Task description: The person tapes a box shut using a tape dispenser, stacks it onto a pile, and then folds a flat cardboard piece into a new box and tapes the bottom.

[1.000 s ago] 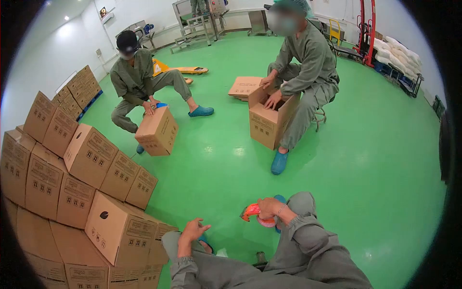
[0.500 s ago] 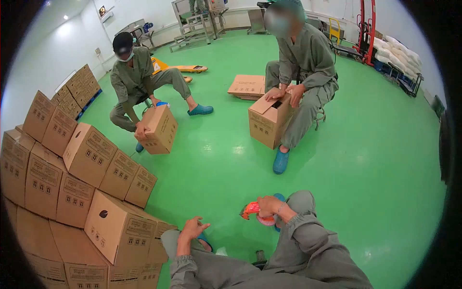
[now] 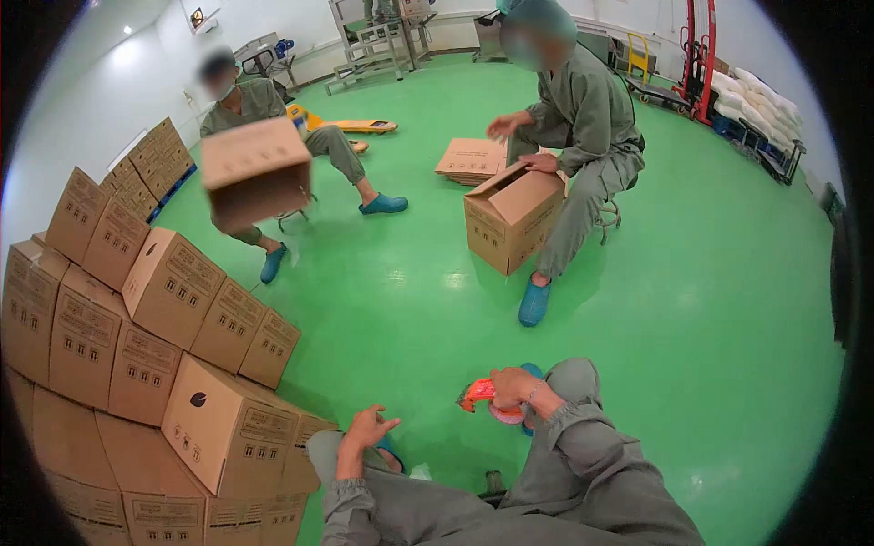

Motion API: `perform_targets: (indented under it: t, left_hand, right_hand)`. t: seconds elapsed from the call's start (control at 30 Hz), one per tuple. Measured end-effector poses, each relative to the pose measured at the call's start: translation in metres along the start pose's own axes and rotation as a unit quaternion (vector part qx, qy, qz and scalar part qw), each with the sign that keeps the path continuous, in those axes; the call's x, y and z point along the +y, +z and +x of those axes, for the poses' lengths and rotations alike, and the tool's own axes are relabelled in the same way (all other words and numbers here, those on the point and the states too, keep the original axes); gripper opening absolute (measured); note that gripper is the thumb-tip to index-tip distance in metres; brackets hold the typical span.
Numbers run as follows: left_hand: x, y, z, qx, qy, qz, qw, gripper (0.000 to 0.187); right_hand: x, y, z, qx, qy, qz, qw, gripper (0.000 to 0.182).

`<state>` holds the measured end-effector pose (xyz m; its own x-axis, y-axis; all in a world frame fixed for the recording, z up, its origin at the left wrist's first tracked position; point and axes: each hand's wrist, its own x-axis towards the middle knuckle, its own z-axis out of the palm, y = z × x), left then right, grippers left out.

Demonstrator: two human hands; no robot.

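My right hand (image 3: 515, 389) is wrapped round a red-orange tape dispenser (image 3: 475, 394), held above the floor in front of my right knee. A pinkish roll shows beneath the hand. Nothing is in my left hand (image 3: 369, 429), which hovers by my left knee with its fingers apart. Close to its left stands a large stack of cardboard boxes (image 3: 200, 437). Across from me, a co-worker at the left holds up a cardboard box (image 3: 255, 168) with its open side facing me. Another co-worker, seated at the right, rests a hand on a partly open carton (image 3: 512, 218).
Flattened cartons (image 3: 471, 156) lie beside the right co-worker. A yellow pallet jack (image 3: 350, 126) stands behind the left one. Further back are a red lift (image 3: 699, 64), white sacks (image 3: 756, 105) and a pallet of boxes (image 3: 155, 173). The floor (image 3: 701, 364) is green.
The left co-worker has raised the box off the floor and tipped it. The right co-worker's one hand has lifted off the carton, and a top flap now stands up. My hands have barely moved.
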<state>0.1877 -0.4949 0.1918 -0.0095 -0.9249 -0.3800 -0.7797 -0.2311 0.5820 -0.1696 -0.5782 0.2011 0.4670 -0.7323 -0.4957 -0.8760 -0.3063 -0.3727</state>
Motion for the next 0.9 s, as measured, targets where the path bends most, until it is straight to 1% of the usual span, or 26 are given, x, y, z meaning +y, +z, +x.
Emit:
perform_targets:
  t: [0.17, 0.27, 0.33, 0.4, 0.43, 0.47, 0.5, 0.53, 0.6, 0.63, 0.67, 0.7, 0.73, 0.77, 0.8, 0.83, 0.87, 0.9]
  left_hand:
    - [-0.006, 0.0, 0.003, -0.008, 0.0, 0.012, 1.0, 0.067]
    - [0.006, -0.003, -0.002, -0.009, 0.0, 0.019, 1.0, 0.067]
    - [0.015, -0.007, -0.001, 0.012, 0.046, 0.021, 0.999, 0.065]
    - [0.018, -0.004, 0.016, 0.081, 0.142, 0.066, 0.984, 0.063]
    - [0.024, -0.005, 0.024, 0.102, 0.15, 0.074, 0.981, 0.063]
    - [0.048, -0.012, 0.031, 0.123, 0.157, 0.081, 0.977, 0.063]
    - [0.059, -0.01, 0.046, 0.186, 0.191, 0.116, 0.957, 0.063]
    - [0.068, -0.005, 0.066, 0.249, 0.224, 0.15, 0.93, 0.063]
    - [0.098, 0.001, 0.098, 0.292, 0.272, 0.123, 0.909, 0.067]
    - [0.109, 0.01, 0.113, 0.293, 0.264, 0.119, 0.911, 0.067]
    - [0.118, 0.02, 0.126, 0.341, 0.269, 0.142, 0.889, 0.056]
    - [0.116, 0.03, 0.134, 0.389, 0.273, 0.164, 0.864, 0.048]
    - [0.108, 0.038, 0.136, 0.388, 0.266, 0.157, 0.869, 0.048]
    - [0.097, 0.044, 0.136, 0.329, 0.215, 0.174, 0.903, 0.04]
    - [0.086, 0.049, 0.134, 0.267, 0.164, 0.188, 0.931, 0.039]
    - [0.075, 0.055, 0.126, 0.265, 0.154, 0.181, 0.934, 0.039]
    - [0.06, 0.061, 0.113, 0.334, 0.212, 0.167, 0.903, 0.041]
    - [0.045, 0.064, 0.099, 0.399, 0.268, 0.156, 0.863, 0.047]
  right_hand:
    - [0.0, 0.0, 0.001, 0.006, -0.005, 0.0, 1.0, 0.056]
    - [0.008, 0.01, 0.006, 0.018, -0.011, -0.006, 1.0, 0.057]
    - [0.01, 0.011, 0.006, 0.029, -0.022, -0.007, 0.999, 0.057]
    - [0.004, -0.007, -0.009, 0.035, -0.012, 0.031, 0.999, 0.057]
    - [0.002, -0.012, -0.013, 0.025, -0.016, 0.03, 0.999, 0.057]
    - [0.002, -0.016, -0.018, 0.065, -0.003, 0.048, 0.997, 0.054]
    - [0.002, -0.021, -0.021, 0.106, 0.011, 0.064, 0.992, 0.051]
    - [0.006, -0.026, -0.022, 0.097, 0.007, 0.061, 0.993, 0.051]
    - [0.018, -0.031, -0.026, 0.167, -0.02, 0.163, 0.972, 0.057]
    - [0.023, -0.032, -0.029, 0.158, -0.022, 0.159, 0.974, 0.057]
    - [0.027, -0.031, -0.032, 0.221, -0.077, 0.232, 0.944, 0.054]
    - [0.033, -0.031, -0.034, 0.281, -0.129, 0.301, 0.902, 0.052]
    - [0.037, -0.03, -0.037, 0.3, -0.176, 0.365, 0.863, 0.052]
    - [0.041, -0.026, -0.041, 0.29, -0.173, 0.362, 0.869, 0.052]
    - [0.039, -0.028, -0.049, 0.323, -0.154, 0.487, 0.796, 0.054]
    - [0.037, -0.03, -0.056, 0.349, -0.129, 0.601, 0.707, 0.056]
    - [0.036, -0.035, -0.06, 0.34, -0.127, 0.601, 0.712, 0.056]
    - [0.036, -0.043, -0.06, 0.404, -0.108, 0.556, 0.719, 0.059]
